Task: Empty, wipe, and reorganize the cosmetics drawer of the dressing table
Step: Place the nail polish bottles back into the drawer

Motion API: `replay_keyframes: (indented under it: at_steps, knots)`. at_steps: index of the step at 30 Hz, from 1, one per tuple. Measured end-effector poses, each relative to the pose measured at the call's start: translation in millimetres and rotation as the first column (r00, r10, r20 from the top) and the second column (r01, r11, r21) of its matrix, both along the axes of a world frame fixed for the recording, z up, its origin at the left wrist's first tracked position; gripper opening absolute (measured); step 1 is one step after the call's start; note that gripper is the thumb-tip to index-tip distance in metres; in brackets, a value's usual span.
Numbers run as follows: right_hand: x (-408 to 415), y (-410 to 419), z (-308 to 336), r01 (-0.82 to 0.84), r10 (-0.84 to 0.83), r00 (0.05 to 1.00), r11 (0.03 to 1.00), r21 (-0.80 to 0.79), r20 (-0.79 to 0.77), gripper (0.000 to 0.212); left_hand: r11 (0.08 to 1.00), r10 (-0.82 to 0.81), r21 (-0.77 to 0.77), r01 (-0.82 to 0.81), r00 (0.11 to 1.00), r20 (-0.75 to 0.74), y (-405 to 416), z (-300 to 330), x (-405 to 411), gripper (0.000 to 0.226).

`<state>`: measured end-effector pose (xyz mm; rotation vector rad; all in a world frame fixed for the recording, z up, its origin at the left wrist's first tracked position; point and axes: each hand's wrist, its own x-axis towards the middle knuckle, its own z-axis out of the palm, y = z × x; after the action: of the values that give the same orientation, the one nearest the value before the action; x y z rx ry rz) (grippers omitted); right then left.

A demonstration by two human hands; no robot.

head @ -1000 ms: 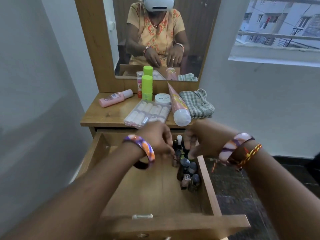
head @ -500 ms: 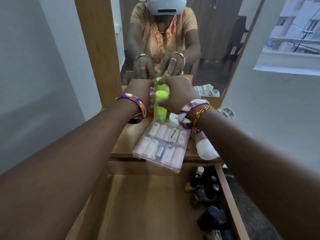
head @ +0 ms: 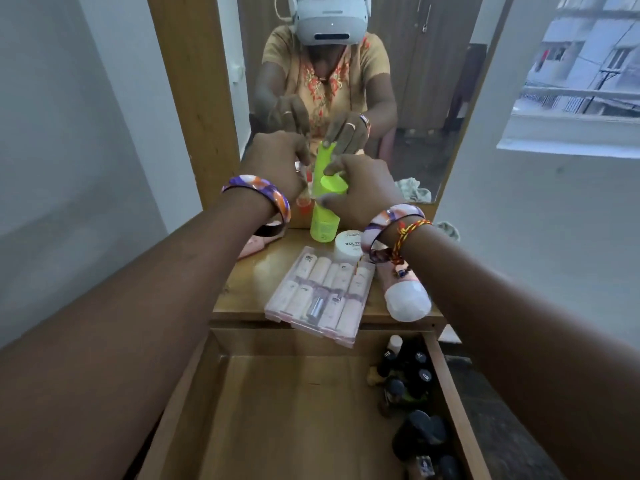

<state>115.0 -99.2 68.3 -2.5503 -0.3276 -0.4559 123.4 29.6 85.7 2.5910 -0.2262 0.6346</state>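
- Right hand is curling fingers round the cap of the green bottle, which is standing upright at the tabletop's back by the mirror.
- Left hand is pinching a small red-capped tube just left of it.
- Drawer is lying open below, toward the person.
- Dark polish bottles are sitting along its right side.
- Clear case is holding pink tubes on the tabletop's front edge.
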Motion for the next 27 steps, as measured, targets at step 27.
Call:
replay_keyframes:
  at_steps: [27]
  knots:
    - [-229, -83, -31, -0.199, 0.056, 0.834, 0.959, -0.203, -0.549, 0.028, 0.87, -0.212, 0.169, 0.464, 0.66, -0.721, -81, -84, -210, 0.017]
